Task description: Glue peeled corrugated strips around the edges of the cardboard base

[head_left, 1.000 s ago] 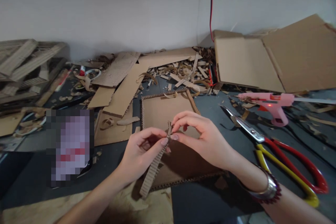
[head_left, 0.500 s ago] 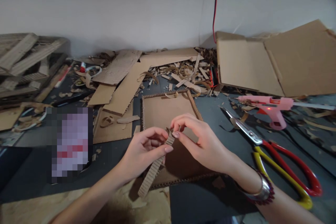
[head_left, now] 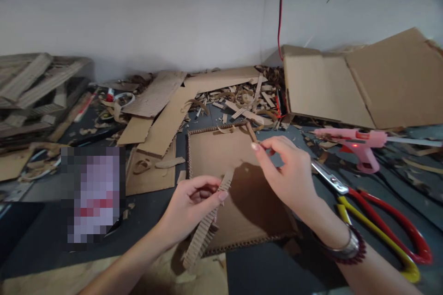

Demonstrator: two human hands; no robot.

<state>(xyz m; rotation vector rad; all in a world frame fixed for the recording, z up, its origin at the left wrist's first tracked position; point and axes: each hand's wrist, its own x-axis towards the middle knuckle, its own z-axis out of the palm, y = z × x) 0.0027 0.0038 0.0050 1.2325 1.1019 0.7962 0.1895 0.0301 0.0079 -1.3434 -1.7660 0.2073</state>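
Two hands busy over a square cardboard panel (head_left: pixel 221 156), flat on the dark table (head_left: pixel 263 272) near centre. Clamped between thumb and fingers of the left hand (head_left: pixel 192 205): a corrugated cardboard strip (head_left: pixel 204 235), slanting from the fingertips down toward the near edge, over the panel's near-left corner. Right hand (head_left: pixel 294 177) farther off and to the right, fingertips pinched together on the loose edging strip (head_left: pixel 251 132) at the panel's far-right corner. Right of that, red-and-yellow scissors (head_left: pixel 380 223) and a pink glue gun (head_left: pixel 356 143). Beyond, cardboard scraps (head_left: pixel 242 99) and an opened cardboard box (head_left: pixel 346 87).
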